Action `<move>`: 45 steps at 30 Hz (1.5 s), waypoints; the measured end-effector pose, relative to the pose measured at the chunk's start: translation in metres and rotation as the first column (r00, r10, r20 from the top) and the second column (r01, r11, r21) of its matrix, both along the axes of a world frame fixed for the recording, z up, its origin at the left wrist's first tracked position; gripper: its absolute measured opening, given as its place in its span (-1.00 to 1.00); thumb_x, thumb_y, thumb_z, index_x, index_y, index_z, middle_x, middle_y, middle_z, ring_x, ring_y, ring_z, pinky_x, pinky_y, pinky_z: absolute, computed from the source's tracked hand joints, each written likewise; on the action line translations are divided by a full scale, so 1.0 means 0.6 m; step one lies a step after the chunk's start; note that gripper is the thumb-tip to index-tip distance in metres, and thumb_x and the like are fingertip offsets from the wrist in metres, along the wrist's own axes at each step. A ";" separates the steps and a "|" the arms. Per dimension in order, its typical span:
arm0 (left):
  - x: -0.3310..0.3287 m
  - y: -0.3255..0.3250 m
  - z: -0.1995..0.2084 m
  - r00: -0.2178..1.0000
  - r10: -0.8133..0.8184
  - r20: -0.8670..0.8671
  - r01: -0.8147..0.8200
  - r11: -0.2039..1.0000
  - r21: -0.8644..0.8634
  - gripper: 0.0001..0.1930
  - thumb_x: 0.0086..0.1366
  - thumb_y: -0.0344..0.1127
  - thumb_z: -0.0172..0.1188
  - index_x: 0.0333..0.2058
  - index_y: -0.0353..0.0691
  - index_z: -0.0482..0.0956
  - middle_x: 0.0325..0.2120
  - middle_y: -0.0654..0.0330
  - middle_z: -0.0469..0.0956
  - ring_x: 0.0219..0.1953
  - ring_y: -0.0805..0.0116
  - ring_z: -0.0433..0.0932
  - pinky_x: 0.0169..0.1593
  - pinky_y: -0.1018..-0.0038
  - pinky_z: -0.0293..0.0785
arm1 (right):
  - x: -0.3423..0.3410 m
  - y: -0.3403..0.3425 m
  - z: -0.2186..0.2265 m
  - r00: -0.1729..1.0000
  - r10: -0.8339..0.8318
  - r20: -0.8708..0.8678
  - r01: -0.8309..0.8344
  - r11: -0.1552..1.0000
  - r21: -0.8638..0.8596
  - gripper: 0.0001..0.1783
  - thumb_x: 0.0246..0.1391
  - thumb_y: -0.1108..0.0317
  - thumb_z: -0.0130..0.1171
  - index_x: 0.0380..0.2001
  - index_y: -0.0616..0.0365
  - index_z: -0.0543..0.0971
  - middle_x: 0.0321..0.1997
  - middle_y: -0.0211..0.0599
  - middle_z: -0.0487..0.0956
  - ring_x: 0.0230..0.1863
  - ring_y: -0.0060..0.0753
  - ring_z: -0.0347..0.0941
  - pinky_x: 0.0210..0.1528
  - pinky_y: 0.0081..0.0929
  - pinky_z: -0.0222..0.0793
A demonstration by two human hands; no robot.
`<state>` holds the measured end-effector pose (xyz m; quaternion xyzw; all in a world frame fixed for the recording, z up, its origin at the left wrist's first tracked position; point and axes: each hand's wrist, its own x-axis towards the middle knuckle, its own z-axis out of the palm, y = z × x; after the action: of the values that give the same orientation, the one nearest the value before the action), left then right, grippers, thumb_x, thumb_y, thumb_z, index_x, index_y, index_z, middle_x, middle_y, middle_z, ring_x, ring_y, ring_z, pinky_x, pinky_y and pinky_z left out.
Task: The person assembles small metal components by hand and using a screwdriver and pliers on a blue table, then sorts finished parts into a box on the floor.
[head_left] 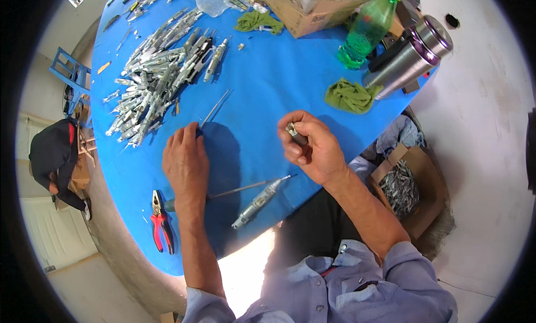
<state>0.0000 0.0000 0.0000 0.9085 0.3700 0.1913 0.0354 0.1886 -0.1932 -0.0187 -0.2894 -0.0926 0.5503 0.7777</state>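
Note:
My right hand [315, 147] is closed around a short, dull metal cylinder-like part [297, 135], its cut-out end up by the thumb. My left hand [185, 162] rests palm down on the blue table, fingers curled over the dark handle of a screwdriver [215, 108] whose thin shaft points away from me. Beneath my left wrist lies a second long-shafted screwdriver [240, 188], its handle partly hidden. A slim silver metal assembly [258, 204] with a pointed tip lies at the near edge. Red-and-black pliers [161, 225] lie left of my forearm.
A large heap of similar silver assemblies [156, 80] covers the far left. Far right are a cardboard box [312, 16], green bottle [365, 32], steel flask [410, 58] and green cloth [350, 96]. A carton of metal pieces [399, 189] stands below the right edge. Another person [53, 155] bends at far left.

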 end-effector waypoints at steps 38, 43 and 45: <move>0.098 0.028 0.023 0.655 0.468 0.593 0.466 0.367 -0.805 -0.76 0.38 -0.44 0.35 -0.02 -0.36 0.64 -0.28 0.25 0.69 -0.27 0.57 0.61 -0.26 0.62 0.53 | 0.043 0.241 -0.002 0.410 -0.057 0.910 -0.040 0.996 0.080 -0.64 0.05 0.52 0.00 -0.03 0.25 0.41 -0.14 -0.12 0.49 -0.16 -0.28 0.48 -0.05 -0.28 0.47; 0.094 0.027 0.020 0.657 0.414 0.630 0.433 0.477 -0.765 -0.75 0.41 -0.42 0.33 0.01 -0.39 0.61 -0.22 0.21 0.68 -0.25 0.54 0.61 -0.24 0.59 0.56 | 0.046 0.248 0.009 0.314 0.005 0.949 -0.033 0.999 0.006 -0.69 0.04 0.54 0.03 -0.09 0.27 0.47 -0.21 -0.09 0.53 -0.25 -0.22 0.55 -0.18 -0.28 0.53; 0.093 0.027 0.016 0.658 0.389 0.644 0.423 0.517 -0.744 -0.76 0.42 -0.43 0.32 0.00 -0.38 0.61 -0.21 0.21 0.67 -0.24 0.53 0.62 -0.23 0.58 0.57 | 0.046 0.248 0.015 0.303 0.047 0.952 -0.040 0.999 -0.037 -0.72 0.05 0.54 0.05 -0.12 0.28 0.50 -0.24 -0.08 0.55 -0.29 -0.22 0.57 -0.24 -0.29 0.54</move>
<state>0.0559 0.0165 0.0095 0.6042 0.3531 0.3398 0.6283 0.2161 -0.0444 -0.0096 -0.5580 -0.5394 0.2949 0.5574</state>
